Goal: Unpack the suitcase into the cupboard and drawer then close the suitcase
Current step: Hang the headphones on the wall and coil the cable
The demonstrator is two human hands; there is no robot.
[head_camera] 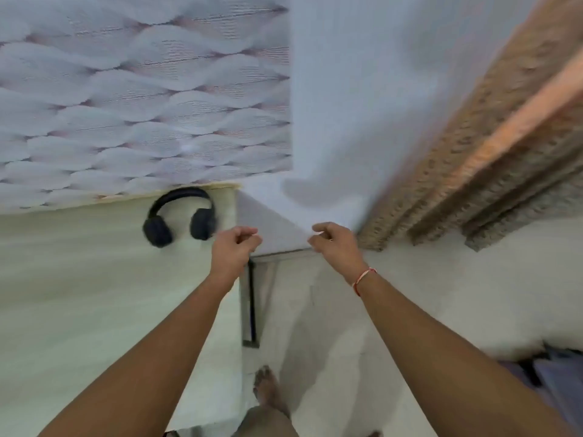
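Both hands (235,247) (336,244) curled — seemingly empty.

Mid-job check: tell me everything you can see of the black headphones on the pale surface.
The headphones are black over-ear ones with a curved headband and two padded, matte ear cups. They lie flat on a pale wood-look surface, the band arching toward the patterned wall, the cups pointing toward the person. The image is a little blurred, so finer detail is lost. The left hand is just right of the right-hand cup; contact cannot be told. No cable shows.
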